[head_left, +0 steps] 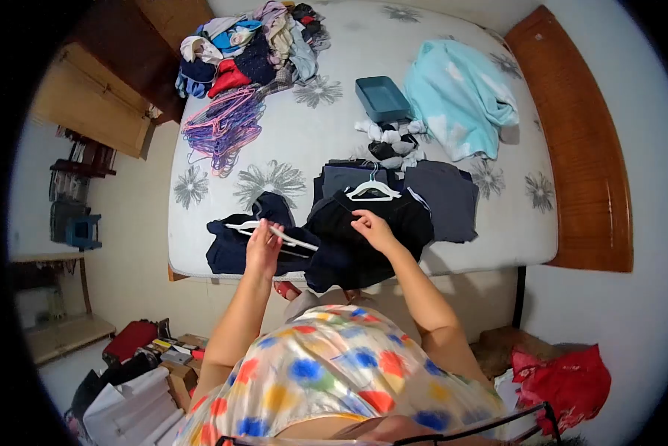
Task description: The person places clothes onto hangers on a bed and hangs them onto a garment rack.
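In my left hand (262,254) is a white clothes hanger (298,242), slanting down to the right over dark clothing. My right hand (376,230) is closed, its fingertips pinched at the dark shirt (334,256) in front of me. Behind that hand, another white hanger (373,191) sits at the neck of black clothing on the bed. A navy garment (234,249) lies crumpled beneath and beside my left hand. Where one dark garment ends and the other begins is hard to make out.
On the bed (222,193) are folded dark clothes (442,201), rolled socks (390,141), a teal bin (382,98) and a light-blue blanket (460,97). Farther left lie purple and pink hangers (222,126) and a clothes heap (252,52). Bags and boxes (178,379) stand on the floor.
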The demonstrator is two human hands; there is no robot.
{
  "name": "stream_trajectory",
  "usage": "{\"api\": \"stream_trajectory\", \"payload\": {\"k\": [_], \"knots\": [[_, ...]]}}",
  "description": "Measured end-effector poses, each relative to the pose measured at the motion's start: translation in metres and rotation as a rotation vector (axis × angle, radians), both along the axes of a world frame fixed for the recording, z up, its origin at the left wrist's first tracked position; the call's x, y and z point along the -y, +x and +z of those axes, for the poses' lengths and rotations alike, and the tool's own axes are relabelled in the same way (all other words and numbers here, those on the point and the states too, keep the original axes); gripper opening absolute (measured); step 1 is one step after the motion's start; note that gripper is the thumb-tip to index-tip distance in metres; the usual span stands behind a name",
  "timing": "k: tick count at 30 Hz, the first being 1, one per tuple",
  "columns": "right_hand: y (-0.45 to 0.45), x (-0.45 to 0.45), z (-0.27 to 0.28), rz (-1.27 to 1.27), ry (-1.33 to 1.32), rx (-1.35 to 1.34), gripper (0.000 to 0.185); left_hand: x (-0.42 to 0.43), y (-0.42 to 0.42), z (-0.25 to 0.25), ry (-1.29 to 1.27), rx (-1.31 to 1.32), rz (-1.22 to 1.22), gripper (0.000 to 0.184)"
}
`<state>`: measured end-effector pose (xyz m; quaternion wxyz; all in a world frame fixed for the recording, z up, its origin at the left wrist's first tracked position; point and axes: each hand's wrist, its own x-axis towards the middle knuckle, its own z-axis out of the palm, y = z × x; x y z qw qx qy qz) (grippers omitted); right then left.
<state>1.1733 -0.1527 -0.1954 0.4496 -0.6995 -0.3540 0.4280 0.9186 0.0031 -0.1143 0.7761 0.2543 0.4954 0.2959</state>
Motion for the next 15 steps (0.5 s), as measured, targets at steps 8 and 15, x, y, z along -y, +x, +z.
{"api": "stream_trajectory", "payload": {"k": [8, 15], "knots": [[0.09, -0.056, -0.126, -0.088, -0.302, 0.598, 0.065, 0.038, -0.033, 0.017, -0.035, -0.154, 0.205, 0.023], [0.104, -0.077, -0.141, 0.05, -0.781, 0.688, 0.083, 0.049, -0.051, 0.02, -0.017, -0.137, 0.257, 0.025]]}}
